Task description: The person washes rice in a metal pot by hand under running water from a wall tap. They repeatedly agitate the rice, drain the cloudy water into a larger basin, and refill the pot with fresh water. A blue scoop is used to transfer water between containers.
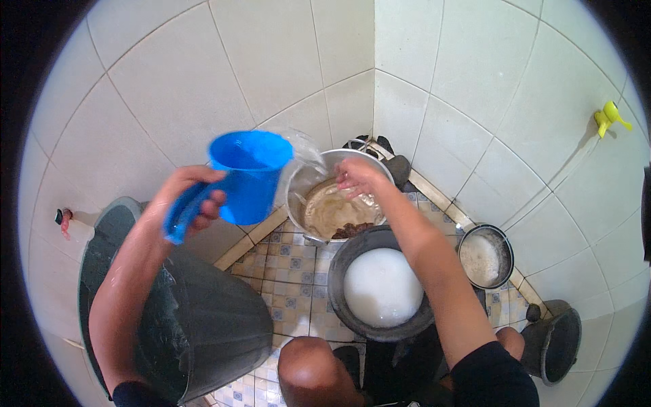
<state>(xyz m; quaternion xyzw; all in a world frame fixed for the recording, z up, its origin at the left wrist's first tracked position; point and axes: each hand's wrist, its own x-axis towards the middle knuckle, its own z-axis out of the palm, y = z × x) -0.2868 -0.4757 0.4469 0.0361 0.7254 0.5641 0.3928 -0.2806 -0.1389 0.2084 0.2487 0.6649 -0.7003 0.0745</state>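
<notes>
My left hand (190, 178) grips the handle of a blue plastic water dipper (249, 188), which is tilted to the right. Clear water (307, 150) streams off its rim into a metal pot (297, 208) in the corner. Over that pot hangs my right hand (358, 177), blurred, fingers apart, with nothing visible in it. Cloudy liquid swirls inside the pot, and a brown lumpy clump (352, 230) lies at its near side. Just below my right forearm, a dark grey basin (342, 305) holds white suds (384, 287).
A large dark tub (224, 310) containing water stands at left, under my left arm. Near the right wall are a small round pan (485, 257) with foamy contents and a dark bucket (552, 341) on its side. Dark stones (397, 168) sit behind the pot; a yellow tap (608, 119) is wall-mounted.
</notes>
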